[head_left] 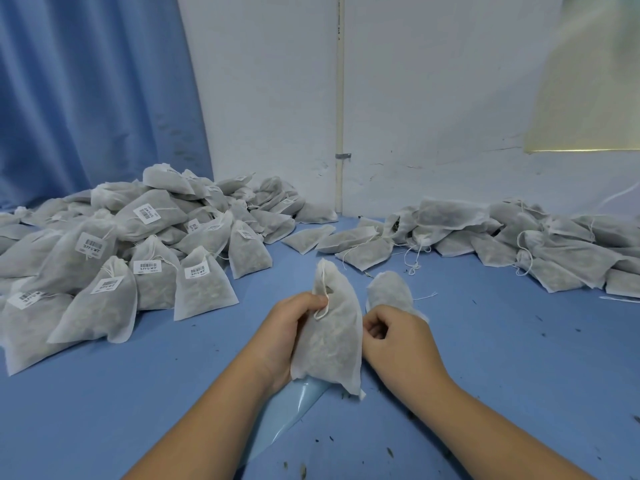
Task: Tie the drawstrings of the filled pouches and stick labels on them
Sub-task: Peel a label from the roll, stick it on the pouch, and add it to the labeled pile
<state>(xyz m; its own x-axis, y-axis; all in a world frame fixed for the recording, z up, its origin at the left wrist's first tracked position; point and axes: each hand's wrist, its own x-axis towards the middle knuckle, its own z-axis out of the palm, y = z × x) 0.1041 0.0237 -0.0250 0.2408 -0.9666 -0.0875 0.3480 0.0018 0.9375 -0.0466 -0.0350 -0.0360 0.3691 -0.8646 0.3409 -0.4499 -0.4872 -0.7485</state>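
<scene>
Nearest the camera, a glossy light-blue sheet [287, 410] lies on the blue desk [138, 393], its upper end tucked beneath the left wrist and the pouch above it. Dark crumbs [390, 452] are scattered on the desk close by. The left hand [291, 327] has its grip closed round a filled white mesh drawstring pouch [332, 341], holding it upright just above the desk, fingers wrapped on its left edge, with a loop of the white drawstring [323, 306] near the fingertips. The right hand [401, 341] sits just beside the pouch's right edge with its fingers curled inward. Whether its grip pinches a string or holds nothing cannot be told. Directly behind that hand lies a second filled white pouch [389, 291], partly covered by it, a thin string trailing to its right. Farther back on the left is a large heap of filled pouches [121, 254], many bearing white barcode labels [196, 271]. On the right, well apart from it, lies a lower spread of filled pouches without visible labels [519, 244], their strings loose. Behind stand a blue curtain [86, 98] at the left and a white wall [433, 98] with a thin vertical pipe [340, 98].
</scene>
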